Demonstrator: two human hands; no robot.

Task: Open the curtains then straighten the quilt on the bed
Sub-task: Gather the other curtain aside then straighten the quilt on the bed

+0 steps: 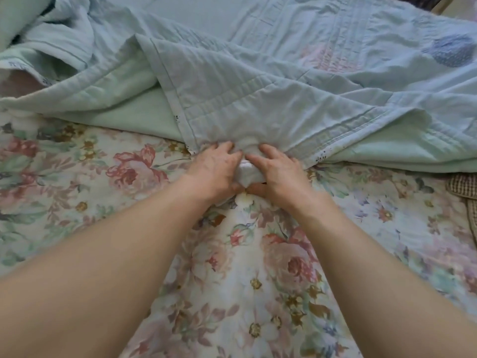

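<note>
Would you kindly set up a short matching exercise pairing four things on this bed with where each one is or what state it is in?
Column one:
1. pale blue quilt
2. floral sheet
3. checked fabric
4. left hand

Column two:
a. at the right edge of the view
b. rumpled, an edge folded back to show a green underside
c. spread flat under both forearms
d. side by side with the right hand, gripping the quilt's bunched hem

Pairs: 1-b, 2-c, 3-a, 4-d
</note>
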